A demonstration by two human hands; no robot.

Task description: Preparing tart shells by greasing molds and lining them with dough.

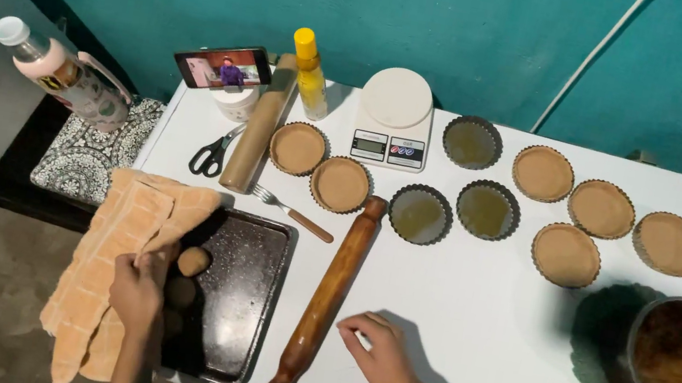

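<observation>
- My left hand (136, 291) pinches the orange cloth (113, 264) up off the dark baking tray (243, 296), baring dough balls (193, 261) at the tray's left edge.
- My right hand (379, 354) rests open on the white table (465, 335), holding nothing, just beside the wooden rolling pin (329, 297).
- By my count, six tart tins (566, 255) are lined with dough; three tins (419, 214) are bare, so there is still lining to do.
</observation>
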